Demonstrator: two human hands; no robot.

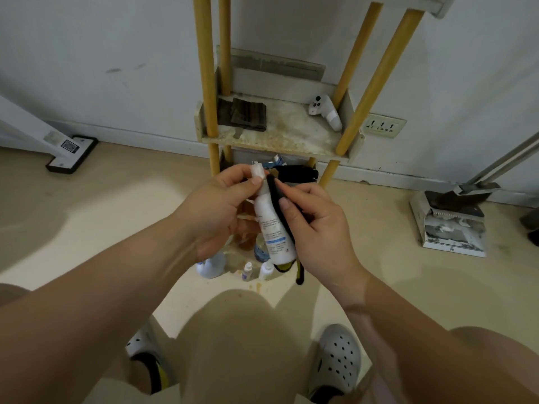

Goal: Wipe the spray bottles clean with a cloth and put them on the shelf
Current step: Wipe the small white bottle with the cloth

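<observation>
Hands meet in front of the shelf (280, 138), just below the front edge of its middle tier. The left hand (215, 208) grips the white spray bottle (272, 228) near its cap, thumb and fingers curled round the neck. The right hand (318, 228) pinches a black cloth (278, 199) against the bottle's side, and the cloth's tail hangs past the bottle's base. The bottle is held in the air, slightly tilted, touching no tier. On the middle tier a folded brown rag (248, 113) lies by the left posts and a white controller (325, 112) by the right posts, with bare stained board between them. Low lips edge the tier's sides. Small bottles (267, 269) stand at the shelf's foot.
</observation>
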